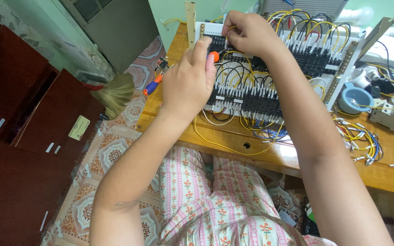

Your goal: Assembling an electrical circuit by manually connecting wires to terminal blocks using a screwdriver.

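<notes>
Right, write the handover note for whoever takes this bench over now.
Left hand: gripping an orange-handled screwdriver, tip at the top-left terminals of the wiring panel.
Right hand: fingers pinching a yellow wire at the same corner.
Panel lies on the wooden table; a second screwdriver lies at the table's left edge, loose wire offcuts to the right.
Done: many yellow and black wires already landed.
Left: cannot tell how many terminals remain.

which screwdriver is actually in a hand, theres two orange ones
The one in the left hand, its orange handle tip showing by the fingers over the terminal board. The other, an orange and blue screwdriver, lies untouched at the table edge.
</notes>
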